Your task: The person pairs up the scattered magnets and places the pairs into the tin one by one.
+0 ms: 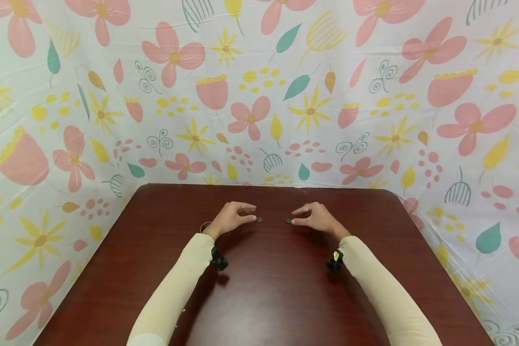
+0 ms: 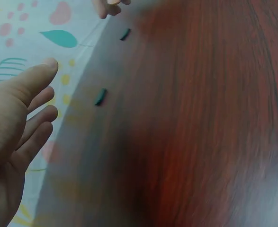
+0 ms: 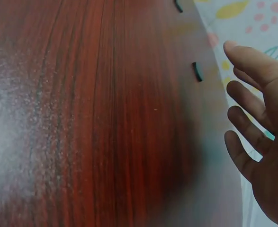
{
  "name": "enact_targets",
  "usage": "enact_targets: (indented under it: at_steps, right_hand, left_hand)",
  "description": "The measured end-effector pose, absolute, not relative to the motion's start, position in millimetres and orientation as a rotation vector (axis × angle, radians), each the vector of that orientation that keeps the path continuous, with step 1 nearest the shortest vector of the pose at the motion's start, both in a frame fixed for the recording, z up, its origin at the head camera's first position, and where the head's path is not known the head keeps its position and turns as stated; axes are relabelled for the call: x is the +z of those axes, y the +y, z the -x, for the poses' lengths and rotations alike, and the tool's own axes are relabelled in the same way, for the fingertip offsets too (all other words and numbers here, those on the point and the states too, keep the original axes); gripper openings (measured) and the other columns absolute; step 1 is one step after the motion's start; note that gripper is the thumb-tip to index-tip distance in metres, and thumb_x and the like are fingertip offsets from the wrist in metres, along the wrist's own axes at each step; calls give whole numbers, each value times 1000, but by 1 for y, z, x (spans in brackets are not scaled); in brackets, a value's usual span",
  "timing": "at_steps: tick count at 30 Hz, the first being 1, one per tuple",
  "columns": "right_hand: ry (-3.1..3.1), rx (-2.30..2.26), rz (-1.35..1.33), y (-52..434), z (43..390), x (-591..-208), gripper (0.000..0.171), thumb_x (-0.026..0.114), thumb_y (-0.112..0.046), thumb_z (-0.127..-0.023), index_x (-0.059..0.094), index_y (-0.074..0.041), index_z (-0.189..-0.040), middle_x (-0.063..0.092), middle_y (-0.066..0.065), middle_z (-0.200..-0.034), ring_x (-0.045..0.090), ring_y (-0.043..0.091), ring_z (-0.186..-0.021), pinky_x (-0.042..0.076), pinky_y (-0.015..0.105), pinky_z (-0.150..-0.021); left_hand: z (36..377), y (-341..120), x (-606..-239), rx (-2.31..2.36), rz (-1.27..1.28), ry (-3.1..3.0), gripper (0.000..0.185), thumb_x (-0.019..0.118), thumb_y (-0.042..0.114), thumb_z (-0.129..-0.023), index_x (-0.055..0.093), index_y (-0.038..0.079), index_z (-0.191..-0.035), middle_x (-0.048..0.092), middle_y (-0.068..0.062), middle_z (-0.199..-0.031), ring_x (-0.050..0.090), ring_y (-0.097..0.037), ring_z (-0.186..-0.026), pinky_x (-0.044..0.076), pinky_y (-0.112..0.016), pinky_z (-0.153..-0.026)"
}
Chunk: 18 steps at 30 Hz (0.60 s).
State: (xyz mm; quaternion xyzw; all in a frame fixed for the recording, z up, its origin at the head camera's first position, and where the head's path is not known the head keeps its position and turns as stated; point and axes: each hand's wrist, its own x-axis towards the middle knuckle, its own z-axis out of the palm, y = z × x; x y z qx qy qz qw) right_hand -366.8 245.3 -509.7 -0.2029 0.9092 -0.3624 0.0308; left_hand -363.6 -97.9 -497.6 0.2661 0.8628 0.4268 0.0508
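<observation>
Two small dark discs lie flat on the brown table [image 1: 259, 293], a short gap between them. My left hand [image 1: 232, 218] is beside the left disc [image 1: 260, 220], thumb and fingers spread apart with nothing between them. Just to the right of the right disc [image 1: 288, 221] is my right hand [image 1: 320, 218], its fingers also apart and holding nothing. The left wrist view has both discs, the nearer disc [image 2: 101, 97] standing off from the thumb. In the right wrist view a gap likewise separates the thumb from the nearer disc [image 3: 197, 71].
A cloth printed with flowers [image 1: 251, 115] hangs behind the table and along its sides. Dark wrist cameras sit on the left wrist [image 1: 218, 259] and the right wrist [image 1: 335, 261]. The glossy tabletop reflects light near the front.
</observation>
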Motion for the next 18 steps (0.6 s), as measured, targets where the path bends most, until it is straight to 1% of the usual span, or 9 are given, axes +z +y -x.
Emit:
enact_targets:
  at_steps: [3, 6, 12, 16, 18]
  right_hand:
    - [2814, -1079, 628, 246, 369, -513, 38, 82, -39, -88, 79, -15, -118, 74, 4, -120, 64, 28, -118, 54, 44, -91]
    - [2828, -1077, 605, 244, 370, -517, 35, 82, -36, -88, 80, -15, -116, 75, 3, -118, 64, 29, -119, 54, 47, -94]
    - [2864, -1088, 524, 242, 373, -527, 28, 83, -31, -88, 82, -16, -112, 77, 2, -112, 66, 26, -111, 55, 45, -90]
    - [2885, -1070, 501, 239, 373, -530, 25, 83, -30, -88, 82, -16, -109, 77, 2, -110, 66, 26, -108, 55, 46, -91]
    - [2896, -1060, 501, 238, 372, -531, 24, 83, -29, -88, 83, -16, -108, 77, 2, -108, 66, 25, -106, 55, 46, -89]
  left_hand:
    - [367, -87, -507, 1315, -796, 2622, 45, 75, 25, -96, 66, 6, -136, 70, -6, -130, 66, -21, -118, 54, -40, -99]
    - [368, -79, -519, 1325, -782, 2633, 44, 75, 25, -96, 67, 5, -135, 70, -7, -129, 65, -23, -118, 54, -42, -99]
    - [367, -75, -539, 1352, -677, 2654, 39, 74, 24, -97, 69, 10, -133, 69, -5, -128, 63, -24, -118, 53, -43, -99]
    - [366, -74, -547, 1396, -616, 2676, 36, 75, 23, -96, 71, 13, -131, 70, -3, -128, 63, -24, -117, 53, -44, -98]
    - [366, -73, -548, 1412, -604, 2681, 35, 76, 23, -95, 72, 14, -130, 70, -2, -127, 63, -23, -117, 53, -45, -98]
